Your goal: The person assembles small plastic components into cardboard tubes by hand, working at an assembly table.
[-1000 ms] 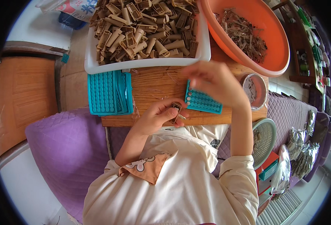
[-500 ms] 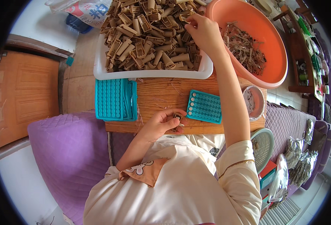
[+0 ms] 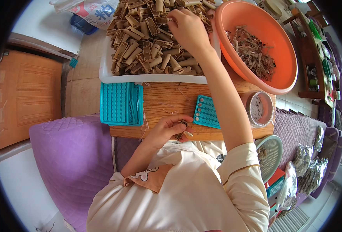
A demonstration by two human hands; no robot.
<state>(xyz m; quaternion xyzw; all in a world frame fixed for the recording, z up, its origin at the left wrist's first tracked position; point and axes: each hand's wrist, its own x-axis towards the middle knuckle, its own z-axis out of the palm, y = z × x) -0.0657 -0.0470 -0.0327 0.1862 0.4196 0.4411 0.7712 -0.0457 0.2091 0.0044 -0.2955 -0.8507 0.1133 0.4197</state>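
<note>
My left hand (image 3: 167, 130) is closed on a small tan plastic casing (image 3: 181, 126), held near the table's front edge with its hollow, dark inner side showing. A small whitish piece (image 3: 188, 133) sticks out below those fingers. Over a heap of tan plastic casings (image 3: 147, 42) in a white tub (image 3: 155, 79), my right hand (image 3: 189, 31) has its fingertips pinched together; what they hold, if anything, I cannot make out. Partly behind my right forearm lies a teal tray (image 3: 209, 113) of round pockets, with several pale discs along its left column.
Stacked teal trays (image 3: 118, 104) stand at the wooden table's (image 3: 161, 96) left. An orange basin (image 3: 283, 69) with metallic strips sits at the right, above a round clear container (image 3: 269, 110). A pale green basket (image 3: 275, 154) is beside the table, and a purple padded seat (image 3: 70, 154) at left.
My right hand has moved left across the heap of casings, its forearm now covering more of the teal tray. My left hand stays nearly in place with the casing.
</note>
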